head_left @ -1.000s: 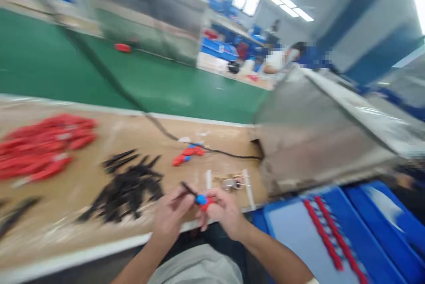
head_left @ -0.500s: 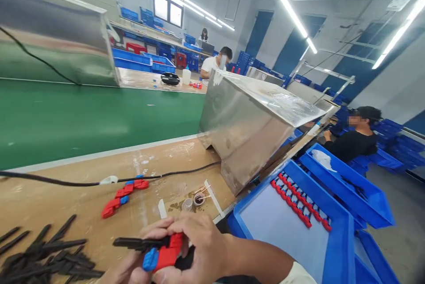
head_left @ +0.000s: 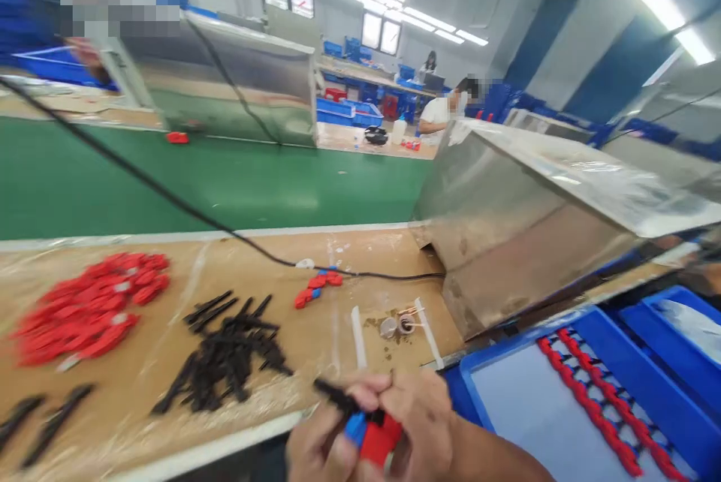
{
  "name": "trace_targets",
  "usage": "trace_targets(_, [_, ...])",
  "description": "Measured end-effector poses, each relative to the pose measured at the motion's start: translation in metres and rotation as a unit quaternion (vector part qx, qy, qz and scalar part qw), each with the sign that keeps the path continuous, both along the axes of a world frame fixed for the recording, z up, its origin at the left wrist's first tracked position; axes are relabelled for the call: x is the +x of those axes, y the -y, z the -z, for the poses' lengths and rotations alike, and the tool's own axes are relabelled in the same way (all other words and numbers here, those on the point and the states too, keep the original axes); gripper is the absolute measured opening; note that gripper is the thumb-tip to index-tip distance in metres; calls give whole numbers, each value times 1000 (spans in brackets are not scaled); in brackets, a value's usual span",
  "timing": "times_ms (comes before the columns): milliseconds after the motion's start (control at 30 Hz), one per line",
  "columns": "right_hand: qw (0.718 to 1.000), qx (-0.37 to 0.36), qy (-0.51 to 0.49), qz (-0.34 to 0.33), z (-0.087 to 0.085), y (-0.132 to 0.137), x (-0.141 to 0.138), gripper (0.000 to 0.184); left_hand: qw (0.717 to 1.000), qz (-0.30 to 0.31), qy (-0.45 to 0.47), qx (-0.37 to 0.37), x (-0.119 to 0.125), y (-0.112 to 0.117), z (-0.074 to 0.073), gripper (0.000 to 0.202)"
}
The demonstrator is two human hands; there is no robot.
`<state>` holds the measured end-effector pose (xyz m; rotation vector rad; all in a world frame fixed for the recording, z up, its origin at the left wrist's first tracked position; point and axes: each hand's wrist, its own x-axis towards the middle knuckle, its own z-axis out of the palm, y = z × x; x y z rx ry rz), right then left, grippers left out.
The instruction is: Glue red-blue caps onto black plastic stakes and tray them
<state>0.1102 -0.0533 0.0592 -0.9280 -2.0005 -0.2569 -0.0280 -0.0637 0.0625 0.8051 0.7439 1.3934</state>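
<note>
Low in the head view, my left hand (head_left: pixel 316 443) and my right hand (head_left: pixel 423 416) are closed together around one small red-and-blue plastic piece (head_left: pixel 378 443). A slim black plastic part (head_left: pixel 333 394) sticks out of it towards the upper left. My fingers cover much of where the two meet, and the hands are somewhat blurred. Left of my hands, a heap of black plastic parts (head_left: pixel 225 366) lies on the tan worktable (head_left: pixel 304 343). Beyond my hands, a few red and blue pieces (head_left: pixel 316 293) rest near a black cable.
A pile of red parts (head_left: pixel 95 309) spreads on the left. Two small round pots (head_left: pixel 404 324) stand between white strips. To the right, a blue tray (head_left: pixel 507 407) holds rows of red-and-black pieces. A metal box (head_left: pixel 518 242) and green belt (head_left: pixel 253 182) lie beyond; people sit further back.
The camera view has swung left, bringing the red pile and another person into sight. Both hands still hold the same red-and-blue piece, its black part now tilted more upward.
</note>
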Motion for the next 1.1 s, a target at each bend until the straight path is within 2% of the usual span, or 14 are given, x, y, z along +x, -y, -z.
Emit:
trace_targets(33, [1000,1,-22,-4,-11,-2,-1,30,1000,11,25,14,3,-4,0,49])
trace_targets(100, [1000,-9,-5,-14,-31,-11,-2,30,995,58,66,44,8,-16,2,52])
trace_targets(200, [999,14,35,-24,-46,-25,0,26,988,84,103,75,7,-34,8,51])
trace_targets(433, [995,41,90,-23,-47,-31,-1,23,986,100,136,17,4,-40,20,56])
trace_targets(667, [994,58,88,-28,-47,-27,-6,16,976,122,180,-14,5,-33,18,50])
trace_targets(933, [993,80,82,-26,-44,-24,-2,22,981,122,148,-29,8,-30,16,56])
trace_targets(1100, [989,96,104,-34,-44,-26,2,16,983,117,140,-11,7,-32,14,54])
